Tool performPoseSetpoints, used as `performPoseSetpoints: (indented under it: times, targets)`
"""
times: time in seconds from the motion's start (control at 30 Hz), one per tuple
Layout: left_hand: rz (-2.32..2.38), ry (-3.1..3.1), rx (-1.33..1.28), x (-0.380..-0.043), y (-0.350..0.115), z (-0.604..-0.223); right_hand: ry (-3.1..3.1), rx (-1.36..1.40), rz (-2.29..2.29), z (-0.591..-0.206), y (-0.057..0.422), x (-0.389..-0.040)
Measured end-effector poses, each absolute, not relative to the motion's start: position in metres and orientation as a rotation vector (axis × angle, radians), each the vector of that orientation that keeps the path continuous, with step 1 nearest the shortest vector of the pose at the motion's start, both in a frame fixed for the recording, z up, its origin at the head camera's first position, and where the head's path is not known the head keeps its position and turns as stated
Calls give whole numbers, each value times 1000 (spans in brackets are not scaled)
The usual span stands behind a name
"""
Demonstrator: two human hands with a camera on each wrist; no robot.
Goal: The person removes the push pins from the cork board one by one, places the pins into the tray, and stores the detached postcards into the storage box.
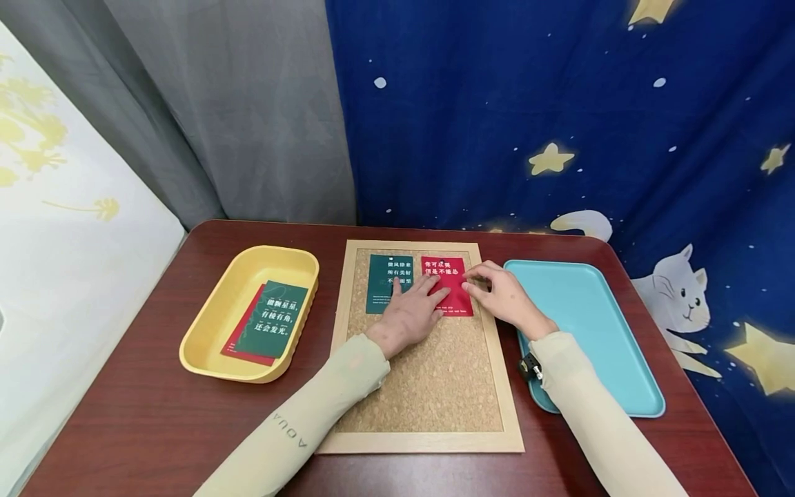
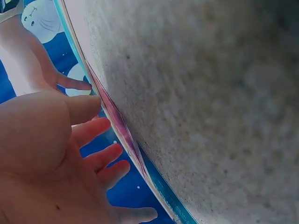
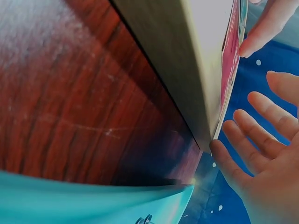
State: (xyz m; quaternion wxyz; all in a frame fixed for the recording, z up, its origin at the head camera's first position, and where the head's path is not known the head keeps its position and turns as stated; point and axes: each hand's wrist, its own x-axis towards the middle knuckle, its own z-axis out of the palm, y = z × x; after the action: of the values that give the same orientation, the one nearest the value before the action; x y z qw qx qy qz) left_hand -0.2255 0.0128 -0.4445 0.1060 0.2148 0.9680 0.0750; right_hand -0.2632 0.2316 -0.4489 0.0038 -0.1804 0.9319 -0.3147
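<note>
A cork board (image 1: 435,386) in a pale wooden frame lies on the table. Side by side near its top are a dark green card (image 1: 380,279) and a red card (image 1: 458,297), both printed with white writing. A small pin shows at the top of each. My left hand (image 1: 406,319), fingers spread, reaches over both cards, its fingertips on the red card's left part and by the green one's right edge. At the red card's right edge is my right hand (image 1: 504,295), fingers loosely bent; the right wrist view shows its fingers (image 3: 254,133) apart with nothing between them.
On the left stands a yellow tray (image 1: 205,338) with a green card (image 1: 273,321) overlapping a red card (image 1: 245,348). A light blue tray (image 1: 596,331) sits to the right, partly under my right forearm. Grey and blue curtains (image 1: 447,138) hang behind the table (image 1: 136,414).
</note>
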Motion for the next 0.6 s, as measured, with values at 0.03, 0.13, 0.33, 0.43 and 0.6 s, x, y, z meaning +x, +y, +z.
performPoseSetpoints:
  times: [0.03,0.13,0.33,0.43,0.6]
  targets:
    - [211,2850,635,-226,13,-445,2921,-565,-986,-449,232,-263]
    - [180,2843,642,-227,13,-445,2921,-567,-981,-449,232,-263]
    - [163,2828,653,-229,12,-445,2917,-561,-958,-449,231,-265]
    - [180,2824,651,-230,13,-445,2916,-554,-957,-448,229,-267]
    - [186,2812,648,-230,14,-443,2910,-551,-974,-445,227,-268]
